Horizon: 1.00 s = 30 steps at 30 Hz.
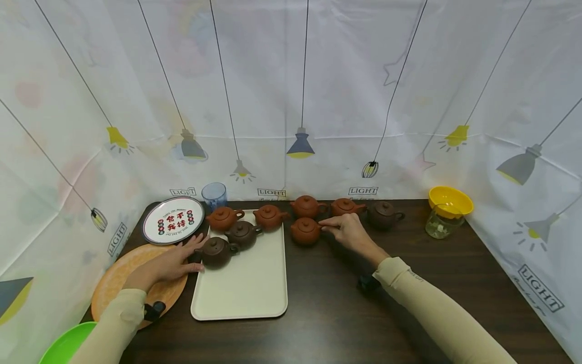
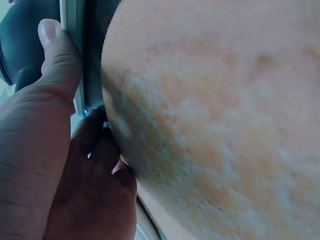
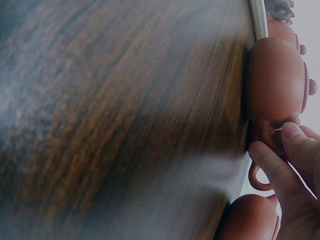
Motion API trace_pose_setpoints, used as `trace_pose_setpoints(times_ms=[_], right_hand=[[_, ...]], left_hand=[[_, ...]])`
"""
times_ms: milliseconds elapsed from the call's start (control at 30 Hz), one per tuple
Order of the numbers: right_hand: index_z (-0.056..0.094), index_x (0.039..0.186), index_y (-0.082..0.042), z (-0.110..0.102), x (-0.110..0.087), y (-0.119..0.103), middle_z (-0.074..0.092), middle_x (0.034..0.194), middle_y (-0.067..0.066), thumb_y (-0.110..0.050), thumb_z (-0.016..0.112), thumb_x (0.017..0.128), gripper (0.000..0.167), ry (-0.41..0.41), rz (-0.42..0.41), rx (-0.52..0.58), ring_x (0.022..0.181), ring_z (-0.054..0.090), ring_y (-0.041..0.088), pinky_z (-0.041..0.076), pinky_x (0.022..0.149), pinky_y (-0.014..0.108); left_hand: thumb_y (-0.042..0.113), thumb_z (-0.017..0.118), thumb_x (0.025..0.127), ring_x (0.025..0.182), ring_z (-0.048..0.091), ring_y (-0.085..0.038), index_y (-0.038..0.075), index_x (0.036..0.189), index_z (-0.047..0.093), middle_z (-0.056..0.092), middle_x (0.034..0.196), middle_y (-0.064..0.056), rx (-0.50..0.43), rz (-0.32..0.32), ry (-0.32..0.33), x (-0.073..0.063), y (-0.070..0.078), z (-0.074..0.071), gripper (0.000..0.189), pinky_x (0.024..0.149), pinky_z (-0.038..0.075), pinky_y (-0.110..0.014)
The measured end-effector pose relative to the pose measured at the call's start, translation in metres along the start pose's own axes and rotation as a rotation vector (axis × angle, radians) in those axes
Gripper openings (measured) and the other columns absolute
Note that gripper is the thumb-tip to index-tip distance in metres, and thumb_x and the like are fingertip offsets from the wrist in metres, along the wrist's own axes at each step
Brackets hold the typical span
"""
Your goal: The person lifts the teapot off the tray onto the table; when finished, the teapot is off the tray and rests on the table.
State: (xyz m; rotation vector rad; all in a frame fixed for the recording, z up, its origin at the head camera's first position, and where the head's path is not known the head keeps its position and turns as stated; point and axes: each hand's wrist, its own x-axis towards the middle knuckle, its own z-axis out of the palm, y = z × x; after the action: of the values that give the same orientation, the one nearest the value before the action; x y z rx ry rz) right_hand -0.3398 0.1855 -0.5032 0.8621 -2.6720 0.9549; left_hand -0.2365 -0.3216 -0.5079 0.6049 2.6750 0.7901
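My right hand (image 1: 354,233) pinches the handle of a reddish-brown clay teapot (image 1: 305,231), which stands upright just right of the cream tray (image 1: 243,293). In the right wrist view, thumb and fingertips meet at that handle, below the round teapot body (image 3: 277,80). At the tray's left edge lies my left hand (image 1: 170,263), its fingers spread and its thumb at the rim, close to a dark brown teapot (image 1: 215,254). Also on the tray are another dark teapot (image 1: 243,235) and two reddish ones (image 1: 223,219) (image 1: 269,218) at its far end.
Behind the pinched teapot stand two reddish teapots (image 1: 307,206) (image 1: 345,206) and a dark one (image 1: 383,215). A yellow bowl (image 1: 450,198) and glass jar (image 1: 438,228) are far right. On the left are a round orange board (image 1: 118,283), white plate (image 1: 154,222), blue cup (image 1: 213,193) and green bowl (image 1: 65,344).
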Motion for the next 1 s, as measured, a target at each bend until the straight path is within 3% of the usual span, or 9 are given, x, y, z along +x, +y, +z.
trace_pose_setpoints(times_ms=[467, 567, 667, 733, 833, 900, 1000], right_hand=[[0.084, 0.118, -0.008, -0.002, 0.000, -0.003, 0.085, 0.107, 0.011, -0.003, 0.078, 0.095, 0.024, -0.012, -0.004, -0.006, 0.086, 0.082, 0.024, 0.053, 0.056, 0.020], [0.085, 0.118, -0.009, -0.003, 0.000, -0.003, 0.084, 0.109, 0.011, -0.005, 0.080, 0.095, 0.023, -0.017, -0.015, -0.020, 0.088, 0.082, 0.025, 0.060, 0.062, 0.027], [0.082, 0.122, -0.007, -0.006, 0.001, -0.004, 0.083, 0.117, 0.013, -0.009, 0.083, 0.093, 0.029, -0.041, -0.013, -0.004, 0.098, 0.082, 0.028, 0.067, 0.075, 0.040], [0.080, 0.126, -0.005, -0.010, 0.003, -0.006, 0.081, 0.122, 0.014, -0.011, 0.085, 0.092, 0.035, -0.065, -0.005, 0.019, 0.106, 0.080, 0.031, 0.067, 0.084, 0.045], [0.077, 0.132, -0.003, -0.016, 0.006, -0.010, 0.079, 0.128, 0.015, -0.013, 0.086, 0.092, 0.042, -0.097, 0.008, 0.060, 0.113, 0.079, 0.032, 0.066, 0.088, 0.047], [0.076, 0.133, -0.005, -0.019, 0.008, -0.013, 0.079, 0.128, 0.014, -0.015, 0.085, 0.092, 0.043, -0.106, 0.004, 0.072, 0.113, 0.078, 0.031, 0.066, 0.088, 0.045], [0.076, 0.135, -0.007, -0.022, 0.012, -0.020, 0.079, 0.127, 0.012, -0.017, 0.085, 0.093, 0.044, -0.104, -0.011, 0.082, 0.110, 0.079, 0.029, 0.067, 0.087, 0.042]], left_hand=[[0.044, 0.067, 0.105, 0.162, 0.013, -0.057, 0.002, 0.170, 0.024, 0.016, 0.177, -0.029, 0.037, -0.058, -0.031, 0.004, 0.006, -0.001, 0.089, 0.126, 0.010, -0.081], [0.049, 0.067, 0.104, 0.161, 0.013, -0.059, 0.006, 0.171, 0.025, 0.017, 0.177, -0.028, 0.023, -0.029, -0.021, 0.004, -0.003, 0.001, 0.090, 0.124, 0.010, -0.083], [0.057, 0.065, 0.103, 0.162, 0.013, -0.056, 0.017, 0.172, 0.024, 0.017, 0.179, -0.022, 0.019, -0.011, -0.001, 0.008, -0.021, 0.007, 0.090, 0.124, 0.011, -0.082], [0.060, 0.063, 0.102, 0.164, 0.012, -0.052, 0.026, 0.173, 0.022, 0.015, 0.181, -0.015, 0.029, 0.002, 0.008, 0.011, -0.037, 0.012, 0.089, 0.124, 0.012, -0.081], [0.060, 0.062, 0.103, 0.166, 0.010, -0.048, 0.029, 0.173, 0.020, 0.013, 0.182, -0.010, 0.031, 0.026, 0.017, 0.013, -0.050, 0.016, 0.087, 0.125, 0.011, -0.080], [0.056, 0.064, 0.104, 0.164, 0.011, -0.051, 0.022, 0.173, 0.023, 0.014, 0.181, -0.015, 0.022, 0.039, 0.012, 0.012, -0.043, 0.013, 0.087, 0.123, 0.012, -0.082], [0.051, 0.066, 0.104, 0.162, 0.011, -0.057, 0.010, 0.171, 0.027, 0.016, 0.178, -0.025, 0.006, 0.011, -0.003, 0.006, -0.018, 0.005, 0.088, 0.123, 0.010, -0.082]])
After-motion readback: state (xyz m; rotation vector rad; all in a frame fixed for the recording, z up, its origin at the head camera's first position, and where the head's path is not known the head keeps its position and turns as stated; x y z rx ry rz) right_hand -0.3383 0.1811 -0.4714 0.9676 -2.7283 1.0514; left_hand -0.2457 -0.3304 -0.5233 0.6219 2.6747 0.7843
